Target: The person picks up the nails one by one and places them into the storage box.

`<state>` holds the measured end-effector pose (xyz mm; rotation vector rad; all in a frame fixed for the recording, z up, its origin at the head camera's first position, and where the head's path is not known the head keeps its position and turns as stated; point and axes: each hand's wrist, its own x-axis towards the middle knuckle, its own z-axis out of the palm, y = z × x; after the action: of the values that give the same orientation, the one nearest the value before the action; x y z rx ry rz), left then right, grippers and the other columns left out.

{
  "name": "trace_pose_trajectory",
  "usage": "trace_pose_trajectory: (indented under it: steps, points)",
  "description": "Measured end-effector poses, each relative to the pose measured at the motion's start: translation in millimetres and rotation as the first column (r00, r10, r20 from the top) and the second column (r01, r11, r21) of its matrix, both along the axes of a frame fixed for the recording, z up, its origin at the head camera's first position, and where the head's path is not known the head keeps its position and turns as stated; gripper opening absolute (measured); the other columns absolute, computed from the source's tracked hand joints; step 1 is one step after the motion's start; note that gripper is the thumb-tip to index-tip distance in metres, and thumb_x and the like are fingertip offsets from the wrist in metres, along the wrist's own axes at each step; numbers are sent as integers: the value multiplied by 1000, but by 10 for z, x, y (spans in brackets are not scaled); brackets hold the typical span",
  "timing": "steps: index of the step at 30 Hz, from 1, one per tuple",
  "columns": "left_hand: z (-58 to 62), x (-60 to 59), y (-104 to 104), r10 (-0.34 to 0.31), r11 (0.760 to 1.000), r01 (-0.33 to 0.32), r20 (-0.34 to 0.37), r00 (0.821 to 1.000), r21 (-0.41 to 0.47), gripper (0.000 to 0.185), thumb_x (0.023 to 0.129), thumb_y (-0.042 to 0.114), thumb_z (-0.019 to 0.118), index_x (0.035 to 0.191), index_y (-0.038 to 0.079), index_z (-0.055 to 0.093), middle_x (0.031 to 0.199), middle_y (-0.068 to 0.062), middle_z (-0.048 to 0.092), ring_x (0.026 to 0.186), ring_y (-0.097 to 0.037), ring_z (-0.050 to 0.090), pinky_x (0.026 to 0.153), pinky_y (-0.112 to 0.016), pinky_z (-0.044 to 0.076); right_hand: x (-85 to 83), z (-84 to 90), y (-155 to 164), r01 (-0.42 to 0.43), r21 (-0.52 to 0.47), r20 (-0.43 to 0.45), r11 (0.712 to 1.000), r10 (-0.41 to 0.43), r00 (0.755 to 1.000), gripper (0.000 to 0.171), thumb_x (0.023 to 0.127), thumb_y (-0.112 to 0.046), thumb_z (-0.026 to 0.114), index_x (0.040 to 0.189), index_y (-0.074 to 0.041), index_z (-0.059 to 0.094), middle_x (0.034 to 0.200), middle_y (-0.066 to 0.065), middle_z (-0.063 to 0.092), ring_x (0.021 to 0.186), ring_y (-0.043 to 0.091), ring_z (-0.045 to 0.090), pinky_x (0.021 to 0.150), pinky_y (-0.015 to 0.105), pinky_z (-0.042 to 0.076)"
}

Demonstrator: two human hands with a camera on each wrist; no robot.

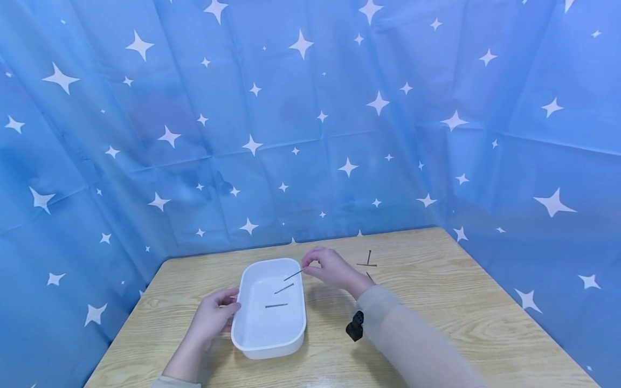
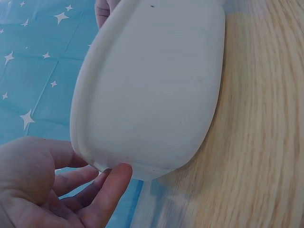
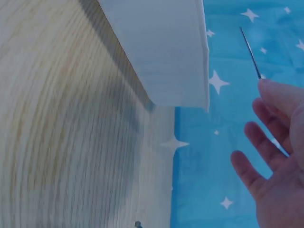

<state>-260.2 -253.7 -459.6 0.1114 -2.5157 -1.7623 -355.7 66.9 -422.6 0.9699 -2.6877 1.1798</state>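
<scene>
A white plastic tray (image 1: 262, 334) stands on the wooden table with two nails inside, one nail (image 1: 276, 305) nearer me and another nail (image 1: 284, 288) beyond it. My left hand (image 1: 213, 315) grips the tray's left side; in the left wrist view the thumb (image 2: 116, 190) lies over the rim and the other fingers are outside it. Above the tray's right rim, my right hand (image 1: 332, 269) pinches a third nail (image 1: 294, 275) between thumb and fingertip. That thin nail (image 3: 250, 52) points away from the hand in the right wrist view, its other end hidden by the fingers.
To the right of my right hand, two nails (image 1: 366, 264) lie close together on the table (image 1: 436, 302). Another nail (image 1: 370, 277) shows partly behind the right wrist. A blue curtain with white stars (image 1: 301, 134) hangs behind the table and along its sides.
</scene>
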Motion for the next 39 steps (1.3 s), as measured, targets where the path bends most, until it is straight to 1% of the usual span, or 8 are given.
trace_pose_trajectory:
  steps: [4, 7, 9, 18, 22, 25, 33, 39]
  points:
    - [-5, -13, 2, 1, 1000, -1, 8, 1000, 5, 43, 95, 5, 66, 136, -1, 61, 115, -19, 62, 92, -26, 67, 64, -44, 64, 34, 2, -85, -19, 5, 5, 1000, 19, 1000, 7, 99, -15, 68, 102, -11, 74, 112, -2, 67, 113, 22, 61, 99, 44, 53]
    - [-11, -24, 3, 2, 1000, -2, 15, 1000, 5, 42, 95, 5, 65, 136, -1, 62, 115, -18, 61, 91, -25, 67, 64, -44, 64, 58, -9, -148, -23, 29, 0, 999, 23, 1000, 6, 99, -16, 69, 100, -14, 75, 113, -3, 67, 114, 20, 60, 100, 41, 52]
    - [-16, -30, 1, 1, 1000, -1, 16, 1000, 1, 41, 95, 5, 64, 136, -1, 61, 115, -18, 61, 91, -25, 67, 64, -44, 64, 70, -23, -185, -26, 46, 0, 999, 27, 1000, 5, 98, -16, 70, 99, -15, 75, 112, -5, 66, 114, 18, 60, 100, 38, 52]
    - [-25, -29, -2, -2, 1000, 2, 12, 1000, 10, 42, 95, 5, 64, 136, -1, 61, 115, -18, 61, 91, -25, 67, 64, -45, 64, 137, -42, -300, -55, 94, 8, 994, 54, 999, 7, 98, -14, 70, 94, -19, 73, 108, -8, 64, 110, 15, 59, 97, 35, 53]
    - [-27, -30, -4, -6, 1000, 6, 8, 1000, 6, 42, 94, 5, 65, 136, -2, 61, 115, -19, 62, 92, -26, 67, 64, -44, 64, 142, -49, -312, -51, 117, 4, 992, 51, 999, 8, 98, -15, 70, 93, -20, 72, 108, -8, 64, 109, 14, 59, 95, 34, 53]
    - [-27, -33, -7, -6, 1000, 6, 3, 1000, 7, 42, 94, 4, 65, 136, -2, 61, 114, -18, 62, 92, -26, 67, 63, -44, 64, 139, -56, -307, -49, 129, 2, 990, 49, 999, 7, 98, -15, 71, 94, -20, 73, 109, -8, 64, 111, 15, 60, 97, 34, 53]
    - [-17, -23, -12, -18, 1000, 18, -7, 1000, 13, 42, 95, 4, 65, 136, -5, 60, 114, -20, 62, 92, -27, 67, 61, -45, 64, 123, -98, -259, -40, 151, -13, 988, 42, 999, 6, 97, -16, 71, 101, -14, 75, 113, -5, 65, 114, 19, 59, 101, 38, 52]
    - [-6, -10, -13, -15, 1000, 15, -3, 1000, 14, 43, 95, 4, 66, 136, -4, 60, 114, -19, 62, 91, -27, 67, 61, -46, 64, 125, -73, -232, -33, 134, -10, 990, 35, 999, 6, 97, -18, 71, 101, -18, 75, 116, -4, 65, 116, 20, 59, 102, 39, 52]
